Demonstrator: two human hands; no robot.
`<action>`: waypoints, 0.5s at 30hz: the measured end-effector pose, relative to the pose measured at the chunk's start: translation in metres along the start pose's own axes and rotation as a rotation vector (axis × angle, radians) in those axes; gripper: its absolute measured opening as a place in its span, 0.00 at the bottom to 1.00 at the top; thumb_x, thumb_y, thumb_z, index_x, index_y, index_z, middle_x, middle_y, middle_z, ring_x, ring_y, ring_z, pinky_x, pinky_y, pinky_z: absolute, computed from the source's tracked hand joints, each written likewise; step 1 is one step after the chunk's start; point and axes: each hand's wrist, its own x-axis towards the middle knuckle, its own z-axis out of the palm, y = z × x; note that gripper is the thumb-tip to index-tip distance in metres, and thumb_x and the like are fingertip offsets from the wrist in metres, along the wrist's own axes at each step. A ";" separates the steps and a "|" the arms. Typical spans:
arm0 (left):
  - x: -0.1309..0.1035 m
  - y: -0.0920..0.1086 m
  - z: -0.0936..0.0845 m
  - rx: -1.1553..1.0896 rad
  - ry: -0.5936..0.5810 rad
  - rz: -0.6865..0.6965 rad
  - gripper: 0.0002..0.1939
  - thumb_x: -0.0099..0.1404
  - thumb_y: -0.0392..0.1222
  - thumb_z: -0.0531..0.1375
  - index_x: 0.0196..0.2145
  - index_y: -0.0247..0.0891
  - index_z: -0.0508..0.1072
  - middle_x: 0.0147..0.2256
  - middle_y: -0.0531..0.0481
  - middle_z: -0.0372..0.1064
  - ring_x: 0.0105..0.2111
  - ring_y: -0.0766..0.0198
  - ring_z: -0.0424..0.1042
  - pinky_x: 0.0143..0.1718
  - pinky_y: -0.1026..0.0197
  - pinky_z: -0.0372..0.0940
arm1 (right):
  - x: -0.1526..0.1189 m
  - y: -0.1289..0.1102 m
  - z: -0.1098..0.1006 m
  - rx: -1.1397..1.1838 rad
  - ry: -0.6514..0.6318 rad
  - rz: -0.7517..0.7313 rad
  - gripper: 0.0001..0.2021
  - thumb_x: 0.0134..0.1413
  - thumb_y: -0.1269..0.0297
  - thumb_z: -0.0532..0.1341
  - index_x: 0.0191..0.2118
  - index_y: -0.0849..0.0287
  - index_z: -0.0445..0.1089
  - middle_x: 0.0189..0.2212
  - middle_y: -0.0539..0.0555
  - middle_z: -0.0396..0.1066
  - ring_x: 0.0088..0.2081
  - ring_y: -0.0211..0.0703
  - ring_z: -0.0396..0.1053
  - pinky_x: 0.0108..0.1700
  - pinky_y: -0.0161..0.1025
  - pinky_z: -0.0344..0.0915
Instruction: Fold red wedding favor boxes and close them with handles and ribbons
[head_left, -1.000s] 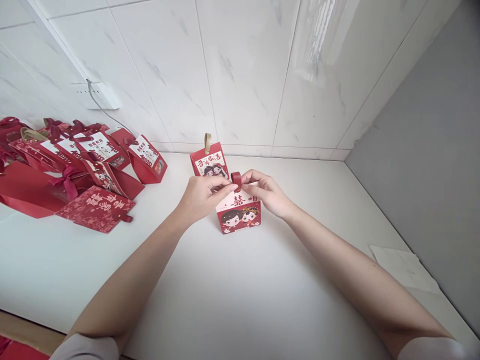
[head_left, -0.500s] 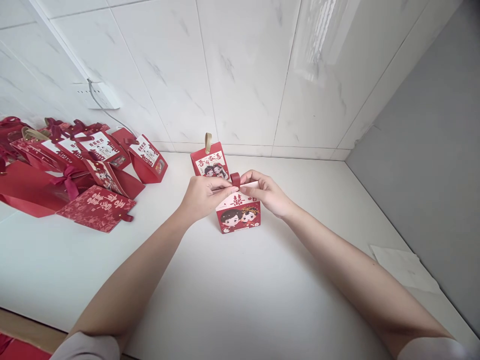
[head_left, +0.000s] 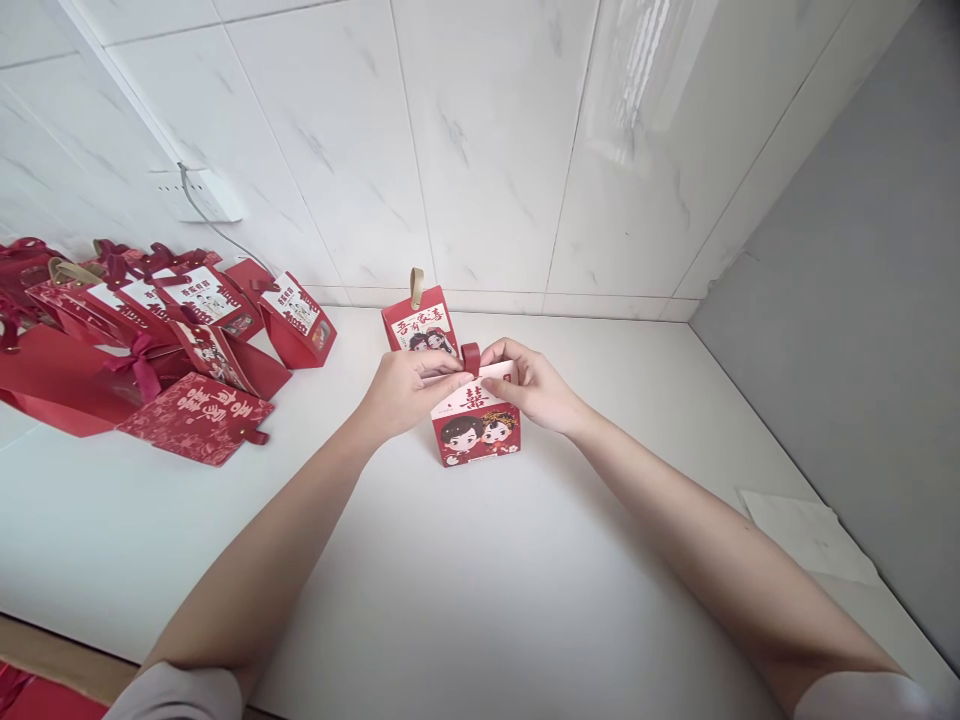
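Observation:
A small red and white gift box (head_left: 481, 437) with two cartoon faces stands upright on the white table, a dark red strap loop (head_left: 471, 359) at its top. My left hand (head_left: 411, 388) pinches the box's top edge on the left of the loop, thumb in front and fingers behind. On the right of the loop my right hand (head_left: 534, 385) grips the same edge, its thumb pressed on the white front. Just behind my hands stands another red box (head_left: 421, 322) with a beige loop, its lower part hidden.
Several red gift boxes (head_left: 300, 318) with ribbons crowd the left side of the white table (head_left: 480, 580). A flat red card (head_left: 199, 418) lies before them. White paper (head_left: 806, 535) lies at the right edge. A cable hangs from the wall socket (head_left: 199, 196).
My right thumb has shifted slightly on the box's front, and a little more of its upper right corner shows. Both hands still grip the box.

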 end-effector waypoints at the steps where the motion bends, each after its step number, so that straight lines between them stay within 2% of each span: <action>1: 0.000 0.001 -0.001 0.006 -0.008 -0.002 0.10 0.60 0.48 0.65 0.31 0.38 0.79 0.31 0.50 0.77 0.34 0.61 0.75 0.38 0.62 0.72 | 0.000 -0.001 -0.001 -0.014 -0.010 0.002 0.15 0.52 0.57 0.66 0.41 0.56 0.64 0.31 0.48 0.71 0.26 0.37 0.68 0.28 0.36 0.65; 4: 0.000 0.002 -0.001 0.054 -0.009 -0.006 0.09 0.59 0.46 0.65 0.31 0.38 0.79 0.31 0.51 0.77 0.35 0.62 0.75 0.39 0.63 0.70 | -0.001 -0.003 -0.001 -0.078 -0.013 -0.009 0.16 0.52 0.56 0.67 0.42 0.57 0.67 0.32 0.48 0.71 0.26 0.35 0.66 0.27 0.35 0.63; 7: -0.001 0.003 -0.001 0.110 -0.014 0.015 0.08 0.60 0.45 0.64 0.31 0.38 0.78 0.30 0.52 0.76 0.32 0.63 0.74 0.36 0.64 0.68 | -0.002 -0.002 -0.001 -0.204 0.049 -0.038 0.15 0.52 0.53 0.68 0.40 0.58 0.71 0.29 0.48 0.71 0.25 0.35 0.64 0.27 0.34 0.60; 11: -0.002 -0.002 0.000 0.116 -0.035 0.065 0.10 0.62 0.46 0.62 0.30 0.37 0.77 0.28 0.51 0.75 0.30 0.64 0.73 0.32 0.65 0.66 | -0.002 0.001 -0.005 -0.381 0.111 -0.150 0.14 0.56 0.52 0.65 0.37 0.58 0.74 0.34 0.52 0.76 0.32 0.40 0.70 0.32 0.36 0.64; 15: 0.001 -0.010 0.000 0.047 -0.061 0.083 0.12 0.63 0.48 0.62 0.31 0.36 0.76 0.30 0.50 0.75 0.33 0.62 0.74 0.34 0.63 0.68 | -0.003 0.000 -0.008 -0.492 0.121 -0.253 0.12 0.60 0.54 0.62 0.37 0.57 0.74 0.35 0.54 0.77 0.34 0.43 0.71 0.35 0.38 0.65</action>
